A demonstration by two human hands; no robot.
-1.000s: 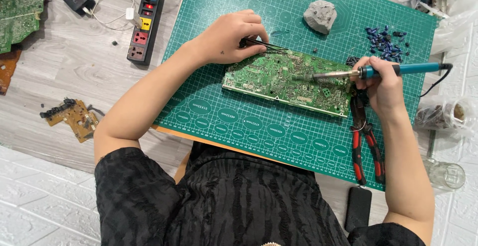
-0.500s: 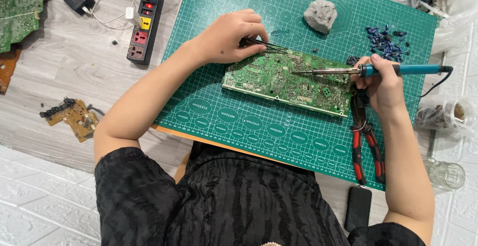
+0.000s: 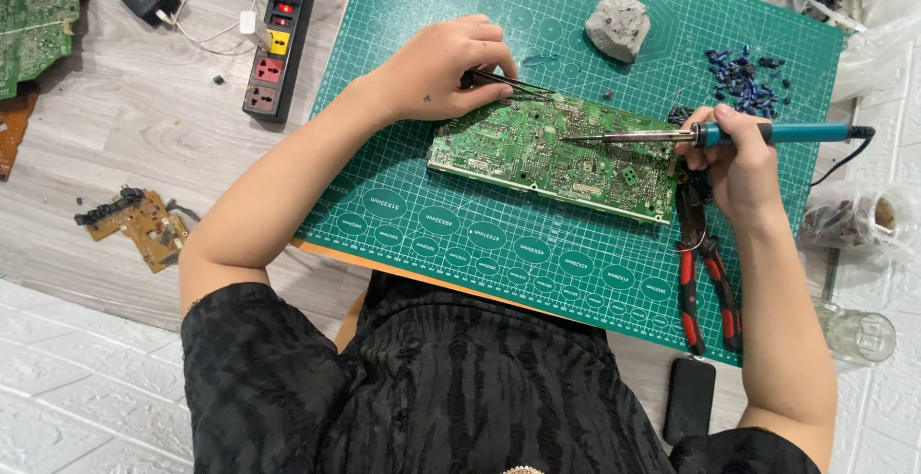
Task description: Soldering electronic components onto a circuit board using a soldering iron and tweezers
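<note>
**Iron tip slides left along the board**

Since a second ago the soldering iron [image 3: 710, 134] has shifted so its tip sits further left, near the middle of the green circuit board [image 3: 556, 154]; the board itself has not moved. The right hand [image 3: 734, 162] is closed around the iron's blue handle. The left hand [image 3: 443, 68] pinches dark tweezers [image 3: 506, 83], their points at the board's upper edge. The board lies flat on the green cutting mat [image 3: 460, 234], which covers the table [image 3: 144, 138]. Red-handled pliers [image 3: 705, 277] lie just below the right hand. A grey rock [image 3: 617, 28] and small blue parts [image 3: 743, 76] sit further up the mat.
</note>
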